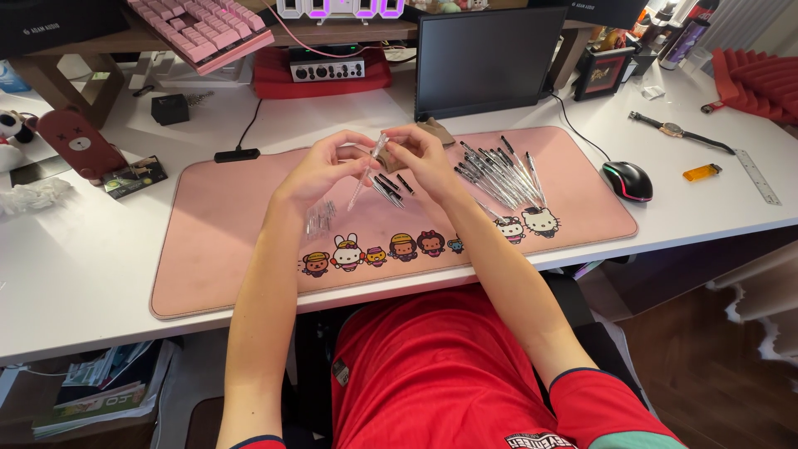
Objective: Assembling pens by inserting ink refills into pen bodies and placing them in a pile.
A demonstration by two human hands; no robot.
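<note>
Two hands meet above the pink cartoon-printed desk mat (249, 241): left hand (326, 166) and right hand (422, 155), fingers pinched shut on one clear plastic pen (368, 169), loose pens (499, 175) just beside.

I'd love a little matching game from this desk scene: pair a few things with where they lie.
Things:
1. clear pen barrel
2. pile of pens
3. computer mouse
4. wristwatch

Places:
A. on the white desk, just right of the pink mat
B. held between both hands above the mat
C. on the desk's far right, near a ruler
D. on the mat's right part, by the right hand

Pairs: 1-B, 2-D, 3-A, 4-C
</note>
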